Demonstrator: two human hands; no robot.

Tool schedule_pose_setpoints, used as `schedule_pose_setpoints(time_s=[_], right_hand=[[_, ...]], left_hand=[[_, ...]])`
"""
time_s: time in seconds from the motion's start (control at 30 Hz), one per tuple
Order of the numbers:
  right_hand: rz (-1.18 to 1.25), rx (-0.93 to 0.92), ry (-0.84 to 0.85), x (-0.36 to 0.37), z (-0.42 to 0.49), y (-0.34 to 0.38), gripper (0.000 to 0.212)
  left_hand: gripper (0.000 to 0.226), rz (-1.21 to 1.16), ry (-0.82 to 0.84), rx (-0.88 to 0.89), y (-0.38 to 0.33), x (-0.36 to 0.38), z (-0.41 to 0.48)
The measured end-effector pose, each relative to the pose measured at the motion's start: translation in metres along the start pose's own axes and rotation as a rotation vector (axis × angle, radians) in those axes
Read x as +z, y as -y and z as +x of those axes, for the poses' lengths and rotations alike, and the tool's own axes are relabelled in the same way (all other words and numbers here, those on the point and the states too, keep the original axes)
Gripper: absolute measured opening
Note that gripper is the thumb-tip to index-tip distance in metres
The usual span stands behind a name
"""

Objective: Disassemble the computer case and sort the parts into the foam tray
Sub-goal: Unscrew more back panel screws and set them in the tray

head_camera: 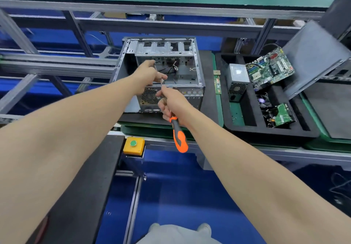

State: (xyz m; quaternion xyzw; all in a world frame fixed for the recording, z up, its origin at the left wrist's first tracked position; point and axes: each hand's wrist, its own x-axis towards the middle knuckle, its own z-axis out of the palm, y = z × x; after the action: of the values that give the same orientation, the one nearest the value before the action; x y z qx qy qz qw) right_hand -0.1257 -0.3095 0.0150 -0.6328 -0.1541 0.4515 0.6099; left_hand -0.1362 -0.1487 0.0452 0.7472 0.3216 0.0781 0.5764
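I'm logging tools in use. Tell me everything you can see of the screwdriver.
The screwdriver has an orange-and-black, rubbery-looking handle and a thin metal shaft. It slants, handle toward the person, shaft up toward the open computer case. The right hand wraps its grip round the handle's top; the left hand pinches the shaft near its tip.

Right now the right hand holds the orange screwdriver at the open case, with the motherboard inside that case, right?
No: the head view shows the motherboard in the foam tray, not the case; the right hand does hold the screwdriver.
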Motion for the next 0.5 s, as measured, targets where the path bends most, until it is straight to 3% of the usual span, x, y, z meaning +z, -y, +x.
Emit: schedule_pose_setpoints(time_s=[0.1, 0.3, 0.5], right_hand=[[0.067, 0.024, -0.043, 0.025, -0.002, -0.008, 0.034], [0.128, 0.049, -0.110, 0.051, -0.016, -0.030, 0.037], [0.177, 0.040, -0.139, 0.056, -0.037, -0.047, 0.036]], left_hand=[[0.065, 0.089, 0.052, 0.051, 0.012, -0.017, -0.002], [0.024, 0.393, 0.067, 0.192, 0.034, -0.043, -0.002], [0.030, 0.381, 0.226, 0.228, 0.034, -0.040, 0.002]])
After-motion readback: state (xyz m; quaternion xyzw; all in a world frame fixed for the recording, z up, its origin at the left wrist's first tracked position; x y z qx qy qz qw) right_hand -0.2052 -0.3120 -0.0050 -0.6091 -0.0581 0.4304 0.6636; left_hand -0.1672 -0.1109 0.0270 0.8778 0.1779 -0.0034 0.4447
